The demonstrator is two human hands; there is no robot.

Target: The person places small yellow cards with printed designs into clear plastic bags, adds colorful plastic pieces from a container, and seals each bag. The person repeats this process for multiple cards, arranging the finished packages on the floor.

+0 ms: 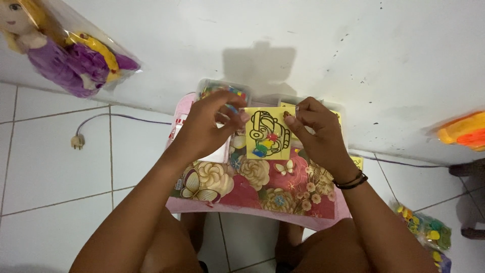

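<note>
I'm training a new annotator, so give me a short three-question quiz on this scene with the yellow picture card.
1. True or false: both hands touch the yellow card.
2. What covers the small table: A plain white sheet, B floral cloth, C newspaper?
3. What lies on the floor at upper left?

Key: 1 true, the left hand and right hand pinch its sides. 2 B. 3 A doll in a purple dress, bagged in clear plastic.

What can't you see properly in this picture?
- Clear box, head view: the left hand covers most of what is inside.
- Yellow card: both hands hide its side edges; the right hand covers what lies behind it.
- Doll: cut off by the top left edge.
- Orange toy: cut off by the right edge.
- Bag of colourful bits: too small to tell apart.
</note>
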